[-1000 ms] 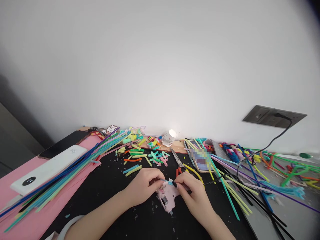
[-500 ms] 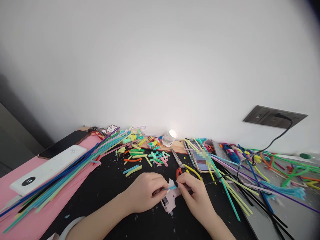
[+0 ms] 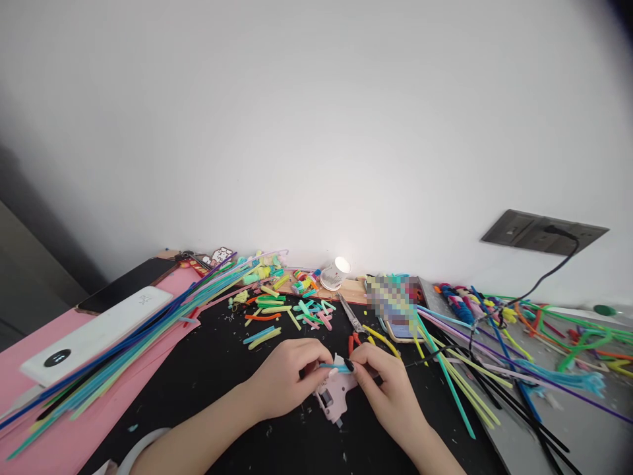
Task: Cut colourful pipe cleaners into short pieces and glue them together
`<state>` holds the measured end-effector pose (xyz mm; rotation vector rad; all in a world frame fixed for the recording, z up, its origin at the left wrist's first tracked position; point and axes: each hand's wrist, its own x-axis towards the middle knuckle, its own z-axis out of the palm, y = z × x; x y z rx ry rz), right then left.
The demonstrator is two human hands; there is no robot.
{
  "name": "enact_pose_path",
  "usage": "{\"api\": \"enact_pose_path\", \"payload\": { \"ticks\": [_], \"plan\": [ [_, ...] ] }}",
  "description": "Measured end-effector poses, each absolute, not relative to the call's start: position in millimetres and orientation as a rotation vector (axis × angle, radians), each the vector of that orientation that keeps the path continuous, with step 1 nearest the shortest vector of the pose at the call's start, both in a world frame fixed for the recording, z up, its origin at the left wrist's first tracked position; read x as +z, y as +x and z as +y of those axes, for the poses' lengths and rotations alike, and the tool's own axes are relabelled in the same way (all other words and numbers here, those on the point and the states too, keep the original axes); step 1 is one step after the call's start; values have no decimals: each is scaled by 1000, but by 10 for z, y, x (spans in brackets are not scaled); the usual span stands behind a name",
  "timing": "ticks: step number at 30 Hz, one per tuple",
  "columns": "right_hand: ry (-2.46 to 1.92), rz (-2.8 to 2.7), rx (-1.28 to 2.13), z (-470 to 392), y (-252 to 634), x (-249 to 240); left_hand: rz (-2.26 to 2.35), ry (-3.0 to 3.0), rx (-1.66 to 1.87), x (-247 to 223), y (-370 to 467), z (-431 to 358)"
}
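Observation:
A short blue pipe cleaner piece [image 3: 337, 367] is pinched at its right end by my right hand [image 3: 386, 377]. My left hand [image 3: 295, 376] has thumb and fingertips closed together at the other end of the same piece. Beneath both hands a pale pink glue gun [image 3: 332, 404] lies on the black mat, its upper part partly covered by my fingers. Just beyond my right hand lie scissors [image 3: 353, 316] with red and yellow handles, blades pointing away. Short cut pipe cleaner pieces [image 3: 271, 308] in green, yellow, orange and blue lie beyond my left hand.
A white power bank [image 3: 99, 336] and a bundle of long pipe cleaners [image 3: 163, 333] lie at left on pink paper. A paper cup lamp [image 3: 336, 272] glows near the wall. At right are a phone [image 3: 405, 331], more long pipe cleaners [image 3: 452, 382] and a black cable [image 3: 544, 282] plugged into the wall outlet.
The left fingers have shifted slightly, and more of the blue piece shows between the hands. My right hand has stayed almost in place.

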<state>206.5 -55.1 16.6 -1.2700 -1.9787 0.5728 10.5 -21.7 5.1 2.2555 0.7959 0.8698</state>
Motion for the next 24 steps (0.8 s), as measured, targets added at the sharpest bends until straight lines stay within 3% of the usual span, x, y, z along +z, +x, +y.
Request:
{"api": "enact_pose_path", "payload": {
  "ticks": [24],
  "plan": [
    [-1147, -1928, 495, -558, 2055, 157, 718, 2325, 727, 91, 165, -249]
  ]
}}
